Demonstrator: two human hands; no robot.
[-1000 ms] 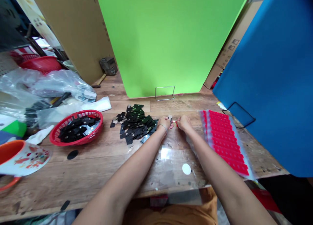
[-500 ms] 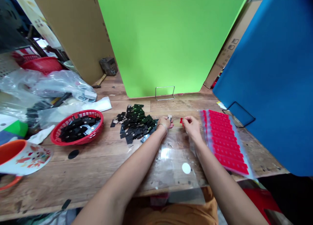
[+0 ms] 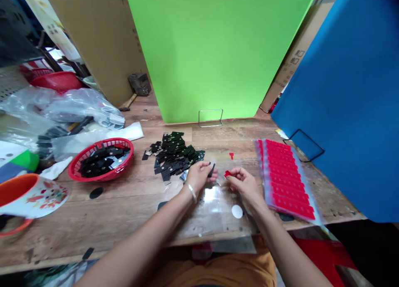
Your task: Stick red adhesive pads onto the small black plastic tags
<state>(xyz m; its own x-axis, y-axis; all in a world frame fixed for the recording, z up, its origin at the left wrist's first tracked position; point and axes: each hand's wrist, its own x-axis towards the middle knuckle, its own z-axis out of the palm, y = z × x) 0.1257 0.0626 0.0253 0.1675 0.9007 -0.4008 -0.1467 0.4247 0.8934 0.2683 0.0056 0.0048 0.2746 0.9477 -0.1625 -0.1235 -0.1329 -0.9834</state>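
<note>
My left hand (image 3: 200, 175), closed, grips a small flat black piece (image 3: 212, 170) by its edge, just right of a heap of similar black pieces (image 3: 176, 156). In the fingertips of my right hand (image 3: 245, 182) is a small red piece (image 3: 227, 174), close to the black one but apart from it. A T-shaped red piece (image 3: 231, 155) lies on the table beyond my right hand. Sheets of red pieces (image 3: 288, 179) in clear plastic lie to the right. Under both hands is a clear sheet (image 3: 202, 220) with a white disc (image 3: 237, 212) on it.
A red basket (image 3: 73, 177) of black pieces stands at left, near an orange-and-white mug (image 3: 46, 199). Clear plastic bags (image 3: 75, 106) pile up behind it. A green panel (image 3: 218, 54) and a blue panel (image 3: 346, 112) stand behind the wooden table (image 3: 131, 220).
Both hands have come nearer to me, and my left hand has turned the black piece. A T-shaped red piece now lies where my right hand was, and that hand holds a red piece.
</note>
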